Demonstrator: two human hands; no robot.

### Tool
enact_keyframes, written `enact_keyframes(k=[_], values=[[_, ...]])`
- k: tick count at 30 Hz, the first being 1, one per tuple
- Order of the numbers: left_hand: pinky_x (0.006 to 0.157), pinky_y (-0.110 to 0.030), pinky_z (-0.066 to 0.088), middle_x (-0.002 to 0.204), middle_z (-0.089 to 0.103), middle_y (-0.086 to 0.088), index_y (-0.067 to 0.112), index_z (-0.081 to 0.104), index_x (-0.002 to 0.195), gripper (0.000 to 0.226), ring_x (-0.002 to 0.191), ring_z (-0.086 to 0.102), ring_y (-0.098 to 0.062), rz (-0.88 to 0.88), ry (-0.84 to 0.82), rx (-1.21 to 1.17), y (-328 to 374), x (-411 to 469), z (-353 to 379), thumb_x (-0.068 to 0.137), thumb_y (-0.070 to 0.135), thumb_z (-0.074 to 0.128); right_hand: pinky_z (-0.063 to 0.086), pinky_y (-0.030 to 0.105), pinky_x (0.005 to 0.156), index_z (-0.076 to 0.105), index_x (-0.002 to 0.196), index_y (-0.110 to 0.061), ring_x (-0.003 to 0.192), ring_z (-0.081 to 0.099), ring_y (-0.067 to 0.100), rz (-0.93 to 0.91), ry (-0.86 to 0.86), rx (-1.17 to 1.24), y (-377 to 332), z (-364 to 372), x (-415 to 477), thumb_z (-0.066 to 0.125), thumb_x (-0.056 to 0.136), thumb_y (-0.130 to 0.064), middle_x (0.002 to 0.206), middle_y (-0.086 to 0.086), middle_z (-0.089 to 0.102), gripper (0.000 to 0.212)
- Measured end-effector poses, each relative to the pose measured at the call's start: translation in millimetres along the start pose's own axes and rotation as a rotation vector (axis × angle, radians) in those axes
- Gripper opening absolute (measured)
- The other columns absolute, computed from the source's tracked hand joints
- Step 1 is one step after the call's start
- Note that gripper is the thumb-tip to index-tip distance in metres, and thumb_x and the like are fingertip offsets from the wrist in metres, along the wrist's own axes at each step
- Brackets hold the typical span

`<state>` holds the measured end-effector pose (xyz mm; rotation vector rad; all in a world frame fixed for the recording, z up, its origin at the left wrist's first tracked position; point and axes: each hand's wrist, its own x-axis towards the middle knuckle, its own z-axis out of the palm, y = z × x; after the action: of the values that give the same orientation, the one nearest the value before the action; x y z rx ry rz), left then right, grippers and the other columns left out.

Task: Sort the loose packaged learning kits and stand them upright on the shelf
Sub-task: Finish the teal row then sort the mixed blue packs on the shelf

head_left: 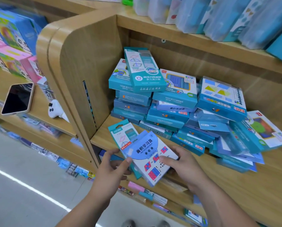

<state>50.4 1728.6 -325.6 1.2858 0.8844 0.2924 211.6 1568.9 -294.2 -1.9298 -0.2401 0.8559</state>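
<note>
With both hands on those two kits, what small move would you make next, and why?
Probably stand the white kit and the teal kit behind it upright at the shelf's bare left front. Both hands, left and right, already hold them together, and the pile behind lies flat and jumbled.

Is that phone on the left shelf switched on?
Off, or asleep: the phone lies face up on the shelf, its screen black, showing only reflections.

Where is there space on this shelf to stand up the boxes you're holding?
Bare wood lies on the shelf right of the right hand, in front of the pile, plus a strip between the side panel and pile. The back is crowded.
</note>
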Motion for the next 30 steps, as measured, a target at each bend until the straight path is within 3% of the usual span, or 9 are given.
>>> enact_keyframes(k=[3, 9, 15, 18, 20, 21, 26, 30], values=[[0.07, -0.039, 0.059, 0.087, 0.075, -0.01, 0.028, 0.051, 0.12, 0.034, 0.078, 0.073, -0.026, 0.004, 0.003, -0.066, 0.0, -0.1, 5.4, 0.091, 0.025, 0.07, 0.059, 0.037, 0.07, 0.066, 0.11, -0.009, 0.087, 0.075, 0.021, 0.044, -0.035, 0.005, 7.7, -18.1, -7.8, 0.071, 0.09, -0.016, 0.093, 0.003, 0.079, 0.022], [0.068, -0.045, 0.063, 0.091, 0.073, -0.015, 0.031, 0.044, 0.128, 0.05, 0.078, 0.075, -0.024, 0.011, 0.089, -0.126, -6.2, 3.3, 23.3, 0.089, 0.016, 0.073, 0.058, 0.051, 0.088, 0.055, 0.115, -0.006, 0.095, 0.074, 0.028, 0.129, -0.032, 0.118, 26.9, -49.4, -22.8, 0.069, 0.089, -0.009, 0.103, 0.008, 0.077, 0.03], [0.065, -0.046, 0.062, 0.098, 0.068, -0.021, 0.033, 0.037, 0.142, 0.067, 0.081, 0.075, -0.024, -0.009, 0.116, -0.132, -11.2, -2.4, 37.7, 0.09, 0.009, 0.071, 0.058, 0.047, 0.083, 0.054, 0.123, -0.011, 0.101, 0.073, 0.026, 0.094, -0.119, 0.153, 39.7, -69.0, -30.0, 0.072, 0.089, -0.013, 0.11, 0.007, 0.076, 0.038], [0.066, -0.047, 0.062, 0.095, 0.068, -0.02, 0.03, 0.029, 0.152, 0.077, 0.078, 0.075, -0.028, -0.021, 0.125, -0.111, -8.0, -16.2, 43.6, 0.09, 0.008, 0.07, 0.055, 0.055, 0.09, 0.054, 0.124, -0.013, 0.104, 0.072, 0.031, 0.072, -0.185, 0.2, 44.4, -78.8, -32.7, 0.078, 0.076, -0.018, 0.115, 0.009, 0.074, 0.054], [0.063, -0.044, 0.062, 0.093, 0.067, -0.021, 0.024, 0.03, 0.153, 0.074, 0.077, 0.075, -0.028, -0.021, 0.141, -0.103, -6.5, -28.4, 49.2, 0.091, 0.007, 0.068, 0.059, 0.048, 0.081, 0.053, 0.124, -0.011, 0.101, 0.073, 0.031, 0.065, -0.223, 0.22, 48.0, -87.5, -35.5, 0.077, 0.07, -0.018, 0.112, 0.009, 0.075, 0.059], [0.062, -0.043, 0.062, 0.095, 0.066, -0.023, 0.021, 0.034, 0.151, 0.069, 0.077, 0.075, -0.028, -0.02, 0.152, -0.107, -6.3, -35.2, 52.6, 0.092, 0.006, 0.067, 0.059, 0.045, 0.078, 0.053, 0.123, -0.011, 0.1, 0.073, 0.031, 0.063, -0.245, 0.228, 50.1, -93.2, -37.5, 0.077, 0.068, -0.016, 0.111, 0.009, 0.075, 0.06], [0.069, -0.053, 0.061, 0.097, 0.069, -0.019, 0.016, 0.055, 0.123, 0.038, 0.08, 0.074, -0.031, 0.026, 0.23, -0.121, -8.1, -74.2, 81.2, 0.091, -0.001, 0.065, 0.053, 0.054, 0.092, 0.053, 0.124, -0.01, 0.104, 0.071, 0.036, 0.04, -0.365, 0.238, 66.7, -135.7, -51.9, 0.083, 0.057, -0.017, 0.115, 0.014, 0.073, 0.074], [0.051, -0.037, 0.057, 0.091, 0.074, -0.009, 0.014, 0.053, 0.109, 0.032, 0.079, 0.073, -0.03, 0.121, 0.233, -0.119, -9.8, -111.5, 120.5, 0.089, -0.009, 0.06, 0.05, 0.055, 0.098, 0.055, 0.127, -0.009, 0.11, 0.068, 0.039, -0.005, -0.397, 0.253, 91.3, -183.4, -67.2, 0.078, 0.06, -0.003, 0.119, 0.017, 0.071, 0.071]])
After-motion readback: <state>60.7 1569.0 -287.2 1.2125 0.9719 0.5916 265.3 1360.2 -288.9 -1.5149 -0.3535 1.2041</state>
